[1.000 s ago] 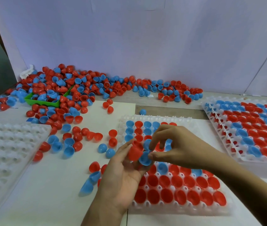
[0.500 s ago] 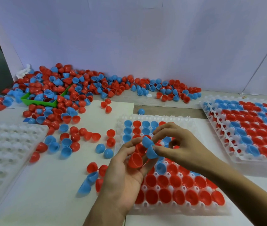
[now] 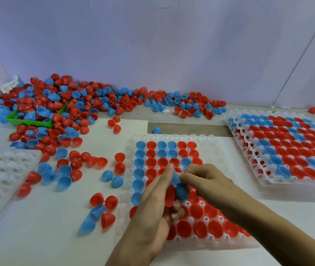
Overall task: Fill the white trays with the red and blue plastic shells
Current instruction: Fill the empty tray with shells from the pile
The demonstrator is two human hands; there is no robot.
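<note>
Blue shells (image 3: 180, 190) sit pinched in my right hand (image 3: 206, 181); my left hand (image 3: 152, 206) cups a red shell (image 3: 169, 196) over the white tray (image 3: 216, 148).

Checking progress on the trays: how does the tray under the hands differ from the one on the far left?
The middle tray holds red and blue shells in most pockets; the left tray shows none. The middle tray lies under both hands; the left tray lies untouched, partly cut off by the picture's edge. Both are white with rows of pockets.
</note>
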